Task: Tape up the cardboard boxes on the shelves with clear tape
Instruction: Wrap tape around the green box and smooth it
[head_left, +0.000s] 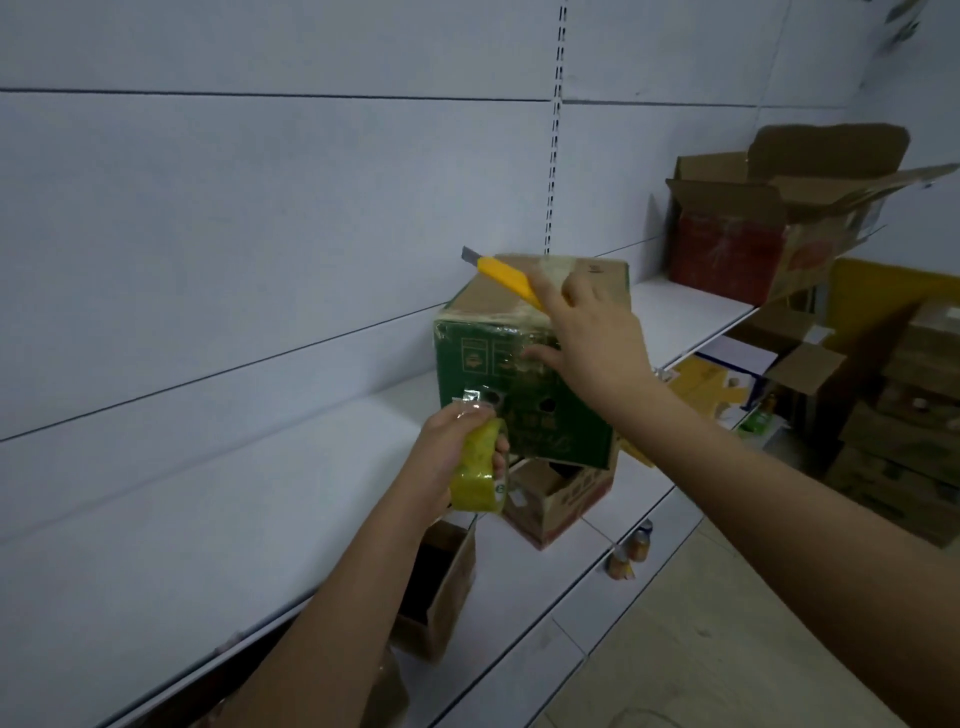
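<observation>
1. Here, the left hand (451, 457) is gripping a roll of clear tape (479, 470), fingers curled round it, with a loose strip of tape (470, 396) sticking up above the fingers.
2. The right hand (592, 338) is holding a yellow utility knife (506, 278), blade pointing away to the left, while its thumb is pressing against the green cardboard box (524, 395).
3. The green box is standing on a white shelf (291, 499), just beyond the left hand and under the right; tape is running across its top.
4. Beyond the right hand, an open cardboard box (769, 228) is sitting further along on the shelf.
5. Below the left hand, two smaller open boxes (558, 501) are sitting on a lower shelf.
</observation>
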